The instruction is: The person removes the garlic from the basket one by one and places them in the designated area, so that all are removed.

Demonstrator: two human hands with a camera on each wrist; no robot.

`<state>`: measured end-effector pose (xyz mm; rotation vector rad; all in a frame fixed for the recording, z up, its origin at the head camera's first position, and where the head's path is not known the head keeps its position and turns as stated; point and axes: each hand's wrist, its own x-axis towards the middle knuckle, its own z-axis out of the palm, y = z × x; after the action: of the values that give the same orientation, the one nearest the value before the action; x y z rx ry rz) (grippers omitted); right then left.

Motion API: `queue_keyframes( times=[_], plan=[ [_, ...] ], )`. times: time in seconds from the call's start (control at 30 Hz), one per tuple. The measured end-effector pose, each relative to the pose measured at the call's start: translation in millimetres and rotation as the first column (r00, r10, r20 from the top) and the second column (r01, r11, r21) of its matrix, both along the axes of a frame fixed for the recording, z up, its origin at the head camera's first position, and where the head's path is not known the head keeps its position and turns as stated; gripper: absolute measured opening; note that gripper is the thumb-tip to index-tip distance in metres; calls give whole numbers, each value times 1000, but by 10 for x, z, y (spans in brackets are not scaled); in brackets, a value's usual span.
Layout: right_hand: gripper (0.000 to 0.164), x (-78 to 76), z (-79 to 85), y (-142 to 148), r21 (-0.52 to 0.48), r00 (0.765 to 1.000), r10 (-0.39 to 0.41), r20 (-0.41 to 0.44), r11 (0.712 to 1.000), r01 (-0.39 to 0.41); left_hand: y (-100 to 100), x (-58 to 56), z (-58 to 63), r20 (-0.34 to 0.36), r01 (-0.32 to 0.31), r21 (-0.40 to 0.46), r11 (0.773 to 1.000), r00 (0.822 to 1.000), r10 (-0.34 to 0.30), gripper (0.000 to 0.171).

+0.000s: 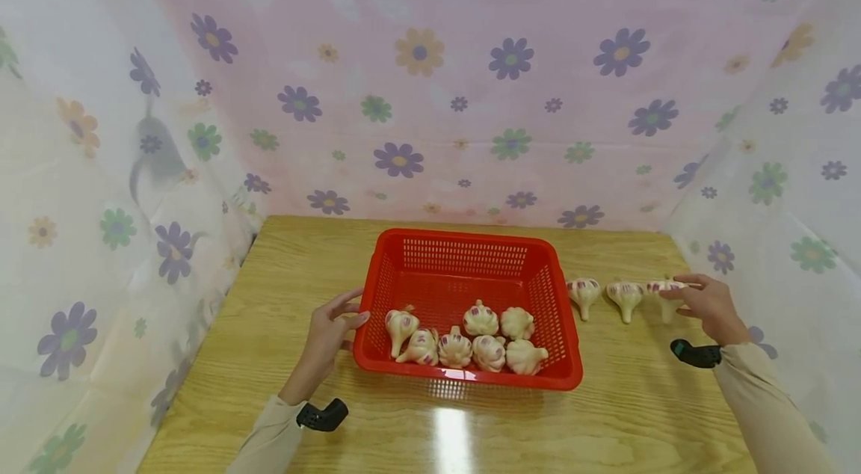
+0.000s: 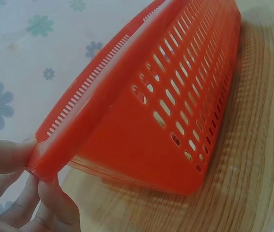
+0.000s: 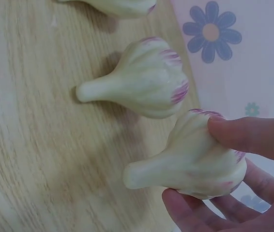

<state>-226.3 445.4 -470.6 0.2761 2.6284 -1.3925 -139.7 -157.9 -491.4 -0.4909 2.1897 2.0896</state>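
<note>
A red plastic basket (image 1: pixel 566 324) with slotted walls sits mid-table. Several garlic bulbs (image 1: pixel 454 347), cream with purple streaks, lie along its near side. My left hand (image 1: pixel 327 332) holds the basket's left end; in the left wrist view, thumb and fingers (image 2: pixel 59 203) pinch the rim corner (image 2: pixel 54 157). To the basket's right, my right hand (image 1: pixel 709 306) grips a garlic bulb (image 3: pixel 200 159) between thumb and fingers, its stem pointing away from the palm. Two more garlic bulbs lie in a row beside it, one in the middle (image 1: pixel 625 297) and one nearest the basket (image 1: pixel 584 294).
The wooden table (image 1: pixel 303 250) meets a flower-printed curtain (image 1: pixel 464 122) at the back, and similar sheets hang at both sides. Black wrist devices sit on the left wrist (image 1: pixel 323 415) and right wrist (image 1: pixel 696 354).
</note>
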Motion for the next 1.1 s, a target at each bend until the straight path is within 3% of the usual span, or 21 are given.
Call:
queue_keyframes(
  times=[0.5,1.1],
  plan=[
    [59,-58,-232,111,55,999,43,-15,998,-43,2,15,33,-8,4,7,1000,1000,-4,47],
    [52,-110,-236,76,218,997,33,-65,976,-18,-6,22,33,-22,8,7,1000,1000,-8,47]
  ],
)
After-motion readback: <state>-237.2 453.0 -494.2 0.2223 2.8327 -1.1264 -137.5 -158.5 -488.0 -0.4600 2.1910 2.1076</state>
